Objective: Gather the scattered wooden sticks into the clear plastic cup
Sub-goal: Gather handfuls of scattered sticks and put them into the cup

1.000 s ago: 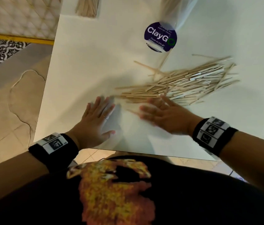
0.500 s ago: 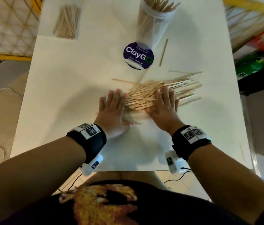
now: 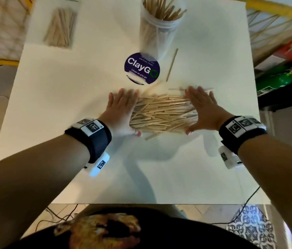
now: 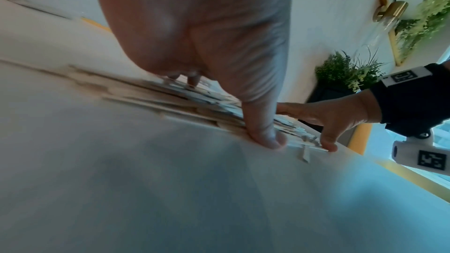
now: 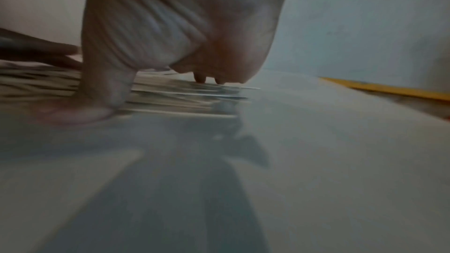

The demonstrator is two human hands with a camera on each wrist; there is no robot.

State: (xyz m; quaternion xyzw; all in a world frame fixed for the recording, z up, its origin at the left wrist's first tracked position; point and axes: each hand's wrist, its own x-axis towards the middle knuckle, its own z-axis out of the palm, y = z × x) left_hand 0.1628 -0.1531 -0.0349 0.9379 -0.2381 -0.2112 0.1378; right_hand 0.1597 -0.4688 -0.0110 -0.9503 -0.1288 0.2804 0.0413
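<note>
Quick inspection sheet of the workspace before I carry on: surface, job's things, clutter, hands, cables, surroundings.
Surface: white table, round ClayGo sticker.
Job's things: stick pile between the hands; clear plastic cup beyond, partly filled; stray stick beside it.
Clutter: bundle of sticks, far left corner.
Hands: left hand and right hand flat against the pile's ends.
Cables: black cable off the near right edge.
Surroundings: potted plant.

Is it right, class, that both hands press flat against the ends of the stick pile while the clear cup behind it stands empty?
No. The clear cup already holds sticks, as the head view shows. The left hand and right hand do press flat against the ends of the stick pile.
</note>
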